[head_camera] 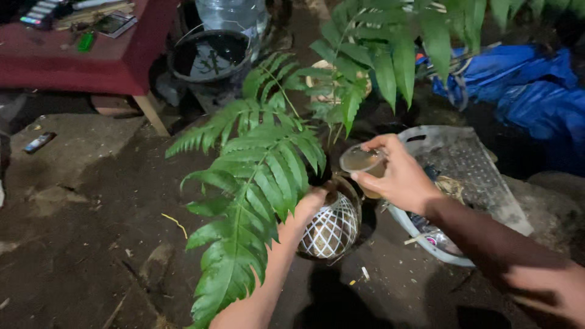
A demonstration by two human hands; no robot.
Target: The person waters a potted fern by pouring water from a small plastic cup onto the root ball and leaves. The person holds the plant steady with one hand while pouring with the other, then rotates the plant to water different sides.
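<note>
A fern [256, 183] with long green fronds grows from a round pot [332, 228] that has a white lattice pattern. My left hand [308, 207] rests on the pot's rim, partly under the fronds. My right hand [396, 176] holds a clear plastic cup [364, 161] of brownish liquid just above the pot, tilted slightly toward the plant.
A grey plastic basket [463, 176] with scraps lies right of the pot. Behind are a dark bucket of water [210, 55], a large clear water jug [231, 13], a red table [79, 58] with small items, and blue sheeting [524, 91]. The ground is bare dirt.
</note>
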